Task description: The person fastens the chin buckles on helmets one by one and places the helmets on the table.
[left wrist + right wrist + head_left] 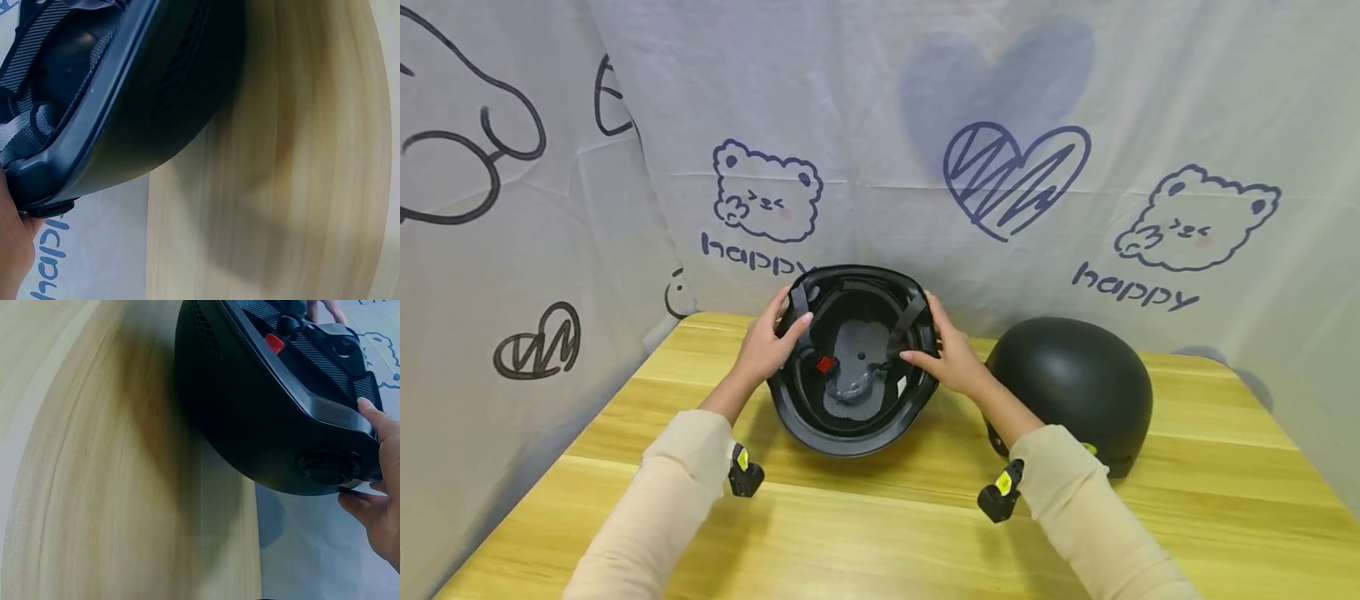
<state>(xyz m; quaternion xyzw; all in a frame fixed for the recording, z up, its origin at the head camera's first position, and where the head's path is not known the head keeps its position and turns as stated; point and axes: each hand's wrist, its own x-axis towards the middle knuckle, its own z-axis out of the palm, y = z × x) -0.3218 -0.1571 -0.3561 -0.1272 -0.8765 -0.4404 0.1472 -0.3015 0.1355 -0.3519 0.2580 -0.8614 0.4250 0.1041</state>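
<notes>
Both hands hold a black helmet by its two sides, its hollow inside turned toward the head camera. Grey padding, dark straps and a red buckle show within. My left hand grips the left rim, thumb over the edge at a strap. On the opposite rim, my right hand has its thumb inside and fingers behind the shell. In the right wrist view, a round knob sits on the shell beside the right fingers. The left wrist view shows only part of the left hand at the rim.
A second black helmet rests dome up on the wooden table, close by the right forearm. Behind the table hangs a white cloth with bear and heart drawings. Small black devices are worn on both wrists.
</notes>
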